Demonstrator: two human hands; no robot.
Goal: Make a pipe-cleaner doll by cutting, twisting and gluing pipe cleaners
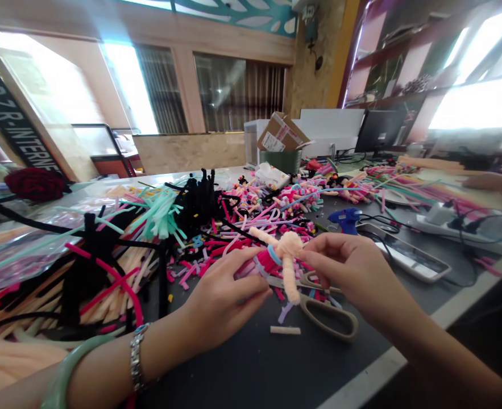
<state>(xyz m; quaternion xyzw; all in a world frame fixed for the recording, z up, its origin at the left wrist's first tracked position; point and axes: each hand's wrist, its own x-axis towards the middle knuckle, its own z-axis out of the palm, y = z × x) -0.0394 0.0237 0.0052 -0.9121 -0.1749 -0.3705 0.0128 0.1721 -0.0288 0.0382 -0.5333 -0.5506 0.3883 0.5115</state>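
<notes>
A small pipe-cleaner figure (282, 255), peach-coloured with a red body and a blue band, is held between both hands just above the dark table (251, 369). My left hand (223, 298) pinches its red body from the left. My right hand (348, 267) pinches the peach head and arm from the right. Beige-handled scissors (330, 315) lie on the table right under the hands. A short peach stick piece (285, 330) lies in front of them.
Heaps of pipe cleaners in pink, black, mint and peach (157, 227) cover the table's left and middle. A blue glue gun (347, 218), a white tray-like device (408, 258) and a power strip with cables (459, 224) lie at right. Another person's hand (496, 182) rests far right.
</notes>
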